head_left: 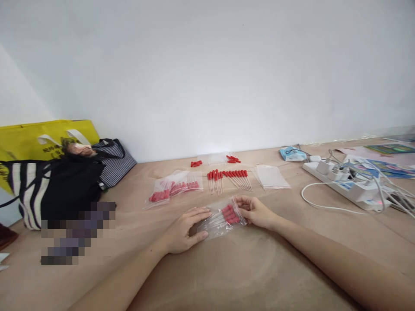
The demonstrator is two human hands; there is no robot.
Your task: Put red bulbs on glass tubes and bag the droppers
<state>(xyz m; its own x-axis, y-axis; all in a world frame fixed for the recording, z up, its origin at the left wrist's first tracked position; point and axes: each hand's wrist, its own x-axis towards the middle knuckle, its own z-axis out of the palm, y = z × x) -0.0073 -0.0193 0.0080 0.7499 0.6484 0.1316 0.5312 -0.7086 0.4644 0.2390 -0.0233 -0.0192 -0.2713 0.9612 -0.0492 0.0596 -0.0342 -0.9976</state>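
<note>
A clear plastic zip bag point(215, 230) lies on the table in front of me, with several red-bulbed droppers point(231, 213) inside, bulbs towards the right. My right hand point(256, 211) pinches the bag's right edge. Across the bag's left end, my left hand point(186, 230) rests with thumb and fingers spread, touching the plastic. Just beyond, loose red-bulbed droppers point(235, 174) lie in a row, thin stems pointing at me. Filled bags of droppers point(178, 186) overlap to the left of them. To their right sits a stack of flat zip bags point(272, 177).
Near the wall are loose red bulbs point(196, 163) and clear thin tubes point(217, 159). A power strip point(343, 185) with chargers and white cables takes up the right, beside a blue packet point(292, 153). A black bag point(65, 190) and a yellow bag point(29, 134) stand left.
</note>
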